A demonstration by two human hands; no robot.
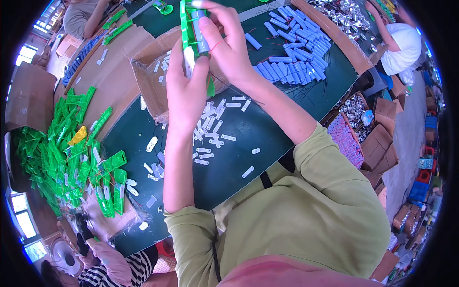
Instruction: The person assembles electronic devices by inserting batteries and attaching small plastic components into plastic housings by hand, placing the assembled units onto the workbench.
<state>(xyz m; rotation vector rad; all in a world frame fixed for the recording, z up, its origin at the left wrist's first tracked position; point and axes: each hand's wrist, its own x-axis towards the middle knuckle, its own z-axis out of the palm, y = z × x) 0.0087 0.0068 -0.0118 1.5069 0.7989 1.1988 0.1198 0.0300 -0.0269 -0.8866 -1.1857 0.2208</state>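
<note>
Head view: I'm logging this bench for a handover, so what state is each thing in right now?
Green plastic housing: held upright in the left hand.
Grey-blue cylinder cell: pinched by the right hand against the housing.
Cardboard box: open.
Blue cells: lying loose in a heap.
Green housings: piled loosely.
White strips: scattered flat.
</note>
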